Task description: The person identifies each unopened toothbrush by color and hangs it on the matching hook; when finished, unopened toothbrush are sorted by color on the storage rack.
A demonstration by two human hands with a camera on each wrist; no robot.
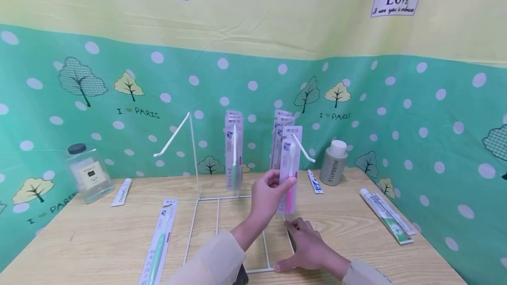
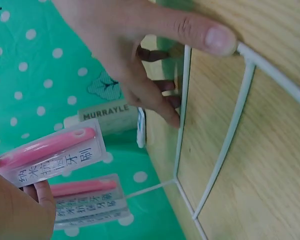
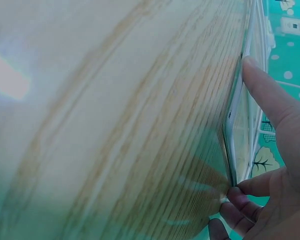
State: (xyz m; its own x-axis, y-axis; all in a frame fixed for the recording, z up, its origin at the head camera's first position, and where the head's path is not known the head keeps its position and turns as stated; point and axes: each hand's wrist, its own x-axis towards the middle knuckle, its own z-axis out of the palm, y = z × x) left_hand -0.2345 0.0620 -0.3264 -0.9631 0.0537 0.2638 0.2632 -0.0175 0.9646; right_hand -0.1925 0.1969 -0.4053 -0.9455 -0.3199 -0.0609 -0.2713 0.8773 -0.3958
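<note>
My left hand (image 1: 266, 197) pinches a packaged pink toothbrush (image 1: 286, 162) upright at the right hook (image 1: 304, 149) of a white wire rack (image 1: 217, 219). In the left wrist view its pink handle (image 2: 55, 146) shows beyond my fingertips. More toothbrush packs (image 1: 276, 144) hang behind it. My right hand (image 1: 310, 245) holds the rack's base at the front right corner. Its thumb (image 3: 262, 85) presses one wire while fingertips touch the side wire. Packs with a green-handled toothbrush (image 1: 233, 157) hang from the middle hook; the left hook (image 1: 172, 135) carries nothing.
A green packaged toothbrush (image 1: 158, 241) lies left of the rack. Farther left are a glass bottle (image 1: 90, 175) and a small white tube (image 1: 122, 192). A grey bottle (image 1: 334, 164), small tube (image 1: 315, 182) and green-white toothpaste tube (image 1: 386, 217) are at right. Patterned cloth (image 1: 435, 144) encloses the table.
</note>
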